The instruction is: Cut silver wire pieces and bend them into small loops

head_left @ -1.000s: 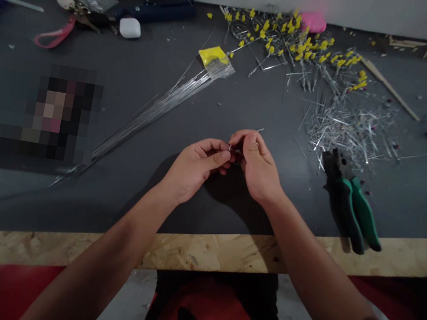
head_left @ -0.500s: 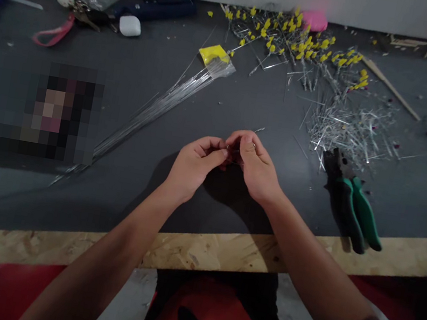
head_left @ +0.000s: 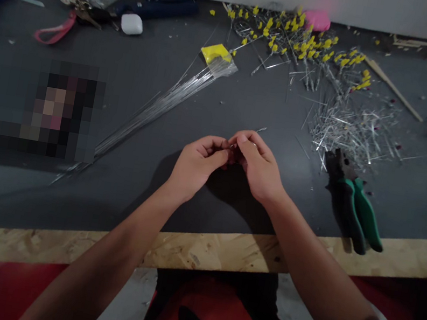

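Thin wire pinched at fingertips of 2 hands, over middle of bench, nearer the front edge than the back. Only small glints of it show; rest hidden by fingers. Left hand: thumb and index closed on wire. Right hand: thumb and bent fingers also gripping wire, fingertips right against the left ones. Twisted wire end shows just past right fingers; can't tell if same piece.

Pliers, 1 pair, green and black handles, lie right of right hand, handle ends over the pale wood strip along the front edge. Pile of cut wires just beyond plier jaws. Yellow-tipped wires along back edge, pink lump beside them; wooden stick to their right. Long wire bundle slants left of the hands, far end in yellow-and-clear bag. Toward back left corner: white case, pink strap, dark blue pouch.
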`<state>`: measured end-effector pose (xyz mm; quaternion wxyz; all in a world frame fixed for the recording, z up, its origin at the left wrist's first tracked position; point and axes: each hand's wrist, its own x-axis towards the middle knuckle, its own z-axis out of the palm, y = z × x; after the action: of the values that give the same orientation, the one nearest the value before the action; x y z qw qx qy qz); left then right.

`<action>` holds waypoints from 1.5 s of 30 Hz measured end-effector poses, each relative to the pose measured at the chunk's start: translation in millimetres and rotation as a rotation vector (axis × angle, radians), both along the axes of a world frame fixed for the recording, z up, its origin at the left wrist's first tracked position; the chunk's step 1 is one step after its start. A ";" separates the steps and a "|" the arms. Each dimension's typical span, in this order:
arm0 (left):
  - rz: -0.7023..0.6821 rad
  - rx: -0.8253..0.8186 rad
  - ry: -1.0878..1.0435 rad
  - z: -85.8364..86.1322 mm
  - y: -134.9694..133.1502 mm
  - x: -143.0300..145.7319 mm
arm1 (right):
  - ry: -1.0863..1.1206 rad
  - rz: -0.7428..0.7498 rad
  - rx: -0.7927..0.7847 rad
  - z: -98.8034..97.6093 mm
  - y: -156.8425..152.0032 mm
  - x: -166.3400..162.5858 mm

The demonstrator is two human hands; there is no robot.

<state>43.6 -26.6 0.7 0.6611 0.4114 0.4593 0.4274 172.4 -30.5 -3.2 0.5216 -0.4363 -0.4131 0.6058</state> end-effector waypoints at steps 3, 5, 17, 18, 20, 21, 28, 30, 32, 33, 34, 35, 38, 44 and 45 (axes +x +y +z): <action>0.005 0.013 0.010 0.8 -1.0 0.0 | -0.016 -0.003 -0.010 1.2 0.2 0.0; 0.011 0.021 0.021 1.1 -1.5 -0.1 | -0.028 -0.004 -0.022 2.1 0.1 0.0; 0.004 0.053 0.076 2.4 0.4 -1.8 | 0.007 -0.042 -0.010 0.3 0.8 0.2; -0.008 0.042 0.061 2.0 0.3 -2.2 | 0.005 -0.035 0.000 -0.1 0.8 0.7; -0.028 0.021 0.042 1.5 0.1 -3.0 | -0.006 -0.020 0.007 -0.5 0.6 1.5; -0.036 0.012 0.038 1.4 0.0 -3.3 | -0.012 -0.013 0.007 -0.6 0.5 1.7; -0.061 -0.011 0.039 1.1 0.8 -4.7 | -0.044 -0.018 0.006 0.4 0.3 1.0; -0.064 -0.002 0.035 0.4 1.0 -4.9 | -0.039 -0.013 0.011 0.6 0.5 1.0; -0.066 0.002 0.039 -0.2 1.0 -5.2 | -0.041 -0.009 0.013 0.5 0.6 1.2; -0.067 0.000 0.043 -0.3 1.0 -5.3 | -0.047 -0.010 0.013 0.4 0.6 1.3; -0.068 -0.002 0.047 -0.2 1.0 -5.5 | -0.054 -0.011 0.013 0.2 0.6 1.4; -0.068 -0.002 0.049 0.1 1.0 -5.7 | -0.060 -0.012 0.013 0.1 0.6 1.5; -0.076 0.010 0.054 1.1 1.1 -5.9 | -0.071 -0.016 0.018 -0.1 0.6 1.7; -0.077 0.002 0.065 1.3 1.7 -5.6 | -0.091 -0.015 0.028 0.3 0.7 1.8; -0.077 0.000 0.062 1.1 1.8 -5.5 | -0.088 -0.014 0.030 0.3 0.8 1.8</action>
<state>38.1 -24.8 1.8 0.6628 0.4417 0.4633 0.3887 174.2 -29.7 -2.9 0.5137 -0.4576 -0.4414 0.5761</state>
